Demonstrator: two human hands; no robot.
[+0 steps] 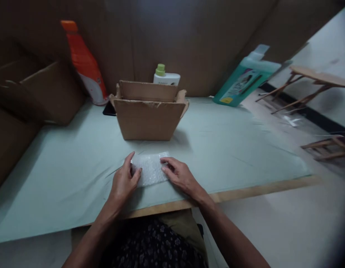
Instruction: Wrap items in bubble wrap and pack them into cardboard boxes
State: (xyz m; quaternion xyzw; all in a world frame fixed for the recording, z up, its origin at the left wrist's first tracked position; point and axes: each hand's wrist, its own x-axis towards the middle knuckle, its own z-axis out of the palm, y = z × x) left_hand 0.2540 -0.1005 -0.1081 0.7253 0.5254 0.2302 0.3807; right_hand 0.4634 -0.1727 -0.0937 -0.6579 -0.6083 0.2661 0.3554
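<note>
I see the bubble wrap (150, 170) lying on the table (222, 149) between the person's left hand (124, 180) and right hand (181, 175), the carton (148, 122) just beyond. Behind the carton stands a small bottle (169, 78); a tall bottle (88, 69) and boxes (53, 95) sit left, a jug (235, 87) right.

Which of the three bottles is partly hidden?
The white bottle with the green cap: the cardboard box hides its base; the orange bottle and teal bottle show theirs.
</note>
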